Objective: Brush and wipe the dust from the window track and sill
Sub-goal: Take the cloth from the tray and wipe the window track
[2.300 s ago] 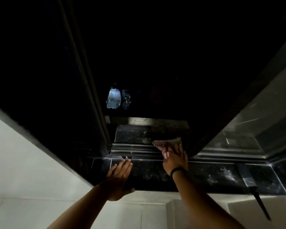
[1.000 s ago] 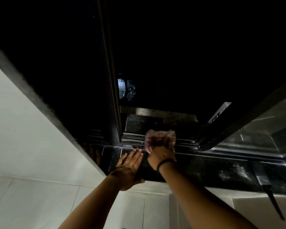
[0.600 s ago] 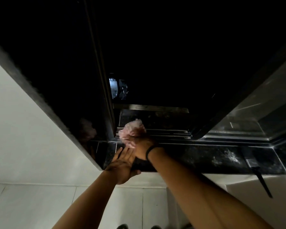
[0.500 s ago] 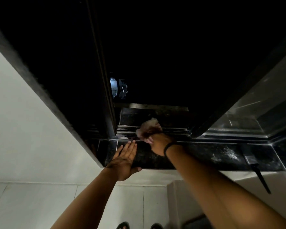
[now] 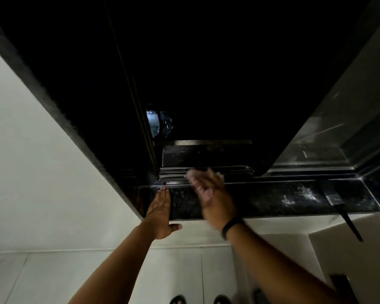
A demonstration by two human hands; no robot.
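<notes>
Pale pink crumpled cloth: blurred, seemingly clutched under right hand fingers, over ribbed metal window track. Left hand: splayed flat, released, on black speckled stone sill. Risk: the swipe could flick dust back onto sill.

We see our left hand lying flat, fingers together, on the polished black stone sill, beside our blurred right hand, which wears a black wristband and reaches over the ribbed metal window track with something pale pink under its fingers. A black-handled flat paintbrush lies well apart at the sill's right end, handle overhanging the front edge. Below us are white wall tiles and the toes of our dark sandals.
</notes>
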